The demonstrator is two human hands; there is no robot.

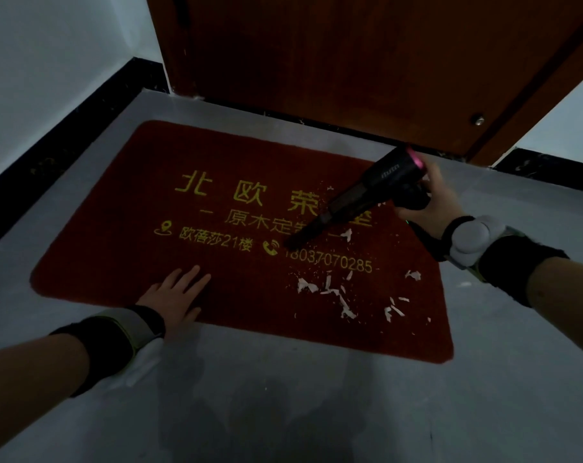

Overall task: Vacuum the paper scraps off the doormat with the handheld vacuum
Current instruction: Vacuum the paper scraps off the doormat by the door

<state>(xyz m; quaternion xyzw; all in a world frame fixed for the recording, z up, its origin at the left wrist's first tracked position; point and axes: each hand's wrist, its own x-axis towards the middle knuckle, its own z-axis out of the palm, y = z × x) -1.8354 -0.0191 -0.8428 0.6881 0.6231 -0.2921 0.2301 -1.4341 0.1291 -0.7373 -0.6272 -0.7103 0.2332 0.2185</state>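
Note:
A red doormat (123,262) with yellow lettering lies on the grey floor in front of a door. White paper scraps (336,290) are scattered over its right half, most near the front edge. My right hand (430,208) grips the handle of a black handheld vacuum (360,195). The vacuum's narrow nozzle slants down to the left, and its tip touches the mat near the middle, just above the phone number. My left hand (176,295) rests flat on the mat's front left part, fingers straight and spread.
A brown wooden door (350,61) stands right behind the mat. White walls with black skirting (66,135) run along the left and at the far right. Bare grey floor (316,412) stretches in front of the mat.

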